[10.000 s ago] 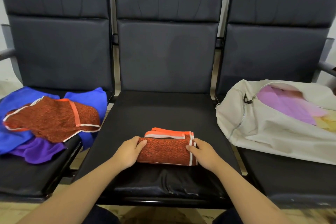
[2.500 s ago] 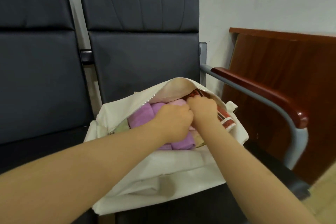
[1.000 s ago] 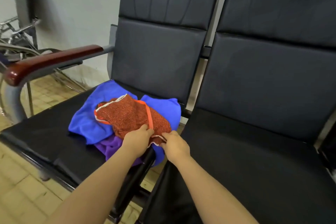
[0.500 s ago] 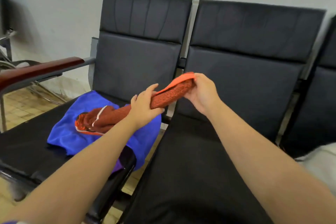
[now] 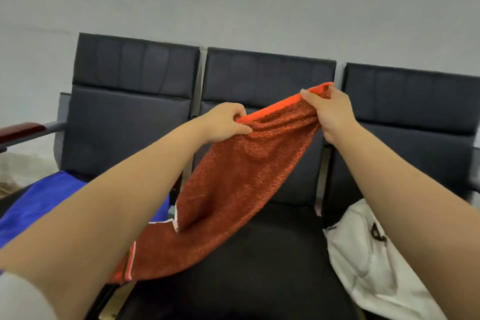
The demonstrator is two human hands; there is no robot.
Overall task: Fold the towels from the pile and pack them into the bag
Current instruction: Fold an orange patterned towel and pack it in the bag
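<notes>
An orange-brown towel (image 5: 233,184) with a bright orange hem hangs in the air over the middle seat. My left hand (image 5: 226,121) pinches its top edge on the left, and my right hand (image 5: 328,109) grips the top edge on the right, held higher. The towel's lower end drapes down toward the left seat. A blue towel (image 5: 33,208) lies on the left seat, partly hidden by my left arm. The white bag (image 5: 363,262) lies on the right seat, partly behind my right arm; its opening is not visible.
Three black padded seats stand in a row against a grey wall, the middle seat (image 5: 259,267) below the towel. A wooden-topped armrest (image 5: 23,128) sticks out at the far left.
Both hands have lifted the orange-brown towel off the pile and spread apart along its top edge. The towel now hangs over the middle seat, and the view has swung right and up.
</notes>
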